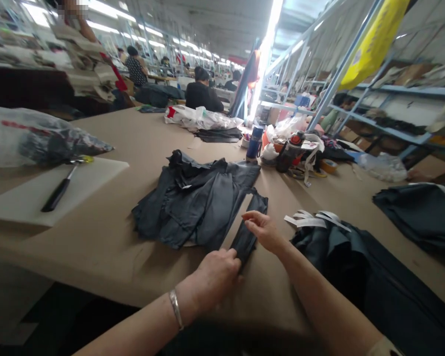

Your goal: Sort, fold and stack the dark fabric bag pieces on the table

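A narrow dark grey fabric piece (250, 237) lies lengthwise on the brown table in front of me. My left hand (220, 274), with a silver bracelet at the wrist, is closed on its near end; the fingertips are partly hidden. Above the middle of this piece is my right hand (265, 231), its thumb and fingers bent close together in a pinch. What sits between those fingertips, if anything, is too small to make out. Just left of the strip, a heap of wrinkled dark grey fabric pieces (193, 198) is spread out, with a small white tag on it.
At right hangs a dark fabric stack (333, 247) with white strips (311, 220). Behind stand a blue bottle (254, 143) and a dark bottle (291, 153). A black-handled tool (57, 194) rests on a white board (92, 183) at left. Several people work farther back.
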The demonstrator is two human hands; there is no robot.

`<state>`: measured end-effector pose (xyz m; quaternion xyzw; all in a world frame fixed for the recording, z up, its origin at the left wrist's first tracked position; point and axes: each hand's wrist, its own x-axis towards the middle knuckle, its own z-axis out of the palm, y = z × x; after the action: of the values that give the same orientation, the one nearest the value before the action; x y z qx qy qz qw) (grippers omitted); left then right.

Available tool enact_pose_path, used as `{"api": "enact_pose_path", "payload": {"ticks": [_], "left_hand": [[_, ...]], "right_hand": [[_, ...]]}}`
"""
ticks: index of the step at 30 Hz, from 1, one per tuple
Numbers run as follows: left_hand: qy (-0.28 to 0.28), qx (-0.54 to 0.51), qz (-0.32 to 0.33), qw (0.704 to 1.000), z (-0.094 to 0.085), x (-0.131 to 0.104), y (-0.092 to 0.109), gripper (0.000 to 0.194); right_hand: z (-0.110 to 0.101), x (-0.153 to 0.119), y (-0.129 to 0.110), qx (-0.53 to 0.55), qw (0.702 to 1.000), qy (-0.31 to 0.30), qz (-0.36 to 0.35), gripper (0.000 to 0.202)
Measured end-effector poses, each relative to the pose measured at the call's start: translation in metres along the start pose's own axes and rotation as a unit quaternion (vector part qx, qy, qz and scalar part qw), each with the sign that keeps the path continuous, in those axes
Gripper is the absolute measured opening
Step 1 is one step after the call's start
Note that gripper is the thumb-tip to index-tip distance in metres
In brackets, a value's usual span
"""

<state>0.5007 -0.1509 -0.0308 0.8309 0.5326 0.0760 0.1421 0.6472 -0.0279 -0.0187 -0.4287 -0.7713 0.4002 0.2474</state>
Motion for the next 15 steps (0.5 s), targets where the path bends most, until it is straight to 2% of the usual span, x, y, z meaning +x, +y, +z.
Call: {"api": "enact_pose_path", "payload": {"ticks": [4, 7, 10, 12, 15], "left_hand": [[0.068, -0.090, -0.059, 0.992, 0.005, -0.003, -0.017, 0.027], [0.088, -0.164, -0.122, 0.975, 0.004, 0.001, -0.032, 0.029], [0.093, -0.199, -0.175, 0.960, 0.010, 0.012, -0.043, 0.027], [0.088, -0.201, -0.196, 0.956, 0.015, 0.019, -0.047, 0.026], [0.080, -0.202, -0.216, 0.952, 0.021, 0.022, -0.045, 0.020]], "right_hand": [[0.013, 0.001, 0.033, -0.061, 0.997, 0.002, 0.047, 0.034], [0.020, 0.007, 0.038, -0.145, 0.988, 0.014, 0.051, 0.036], [0.024, 0.016, 0.029, -0.245, 0.969, -0.009, -0.004, 0.041], [0.023, 0.024, 0.020, -0.306, 0.948, -0.060, -0.058, 0.043], [0.015, 0.033, 0.005, -0.377, 0.906, -0.145, -0.128, 0.034]]}}
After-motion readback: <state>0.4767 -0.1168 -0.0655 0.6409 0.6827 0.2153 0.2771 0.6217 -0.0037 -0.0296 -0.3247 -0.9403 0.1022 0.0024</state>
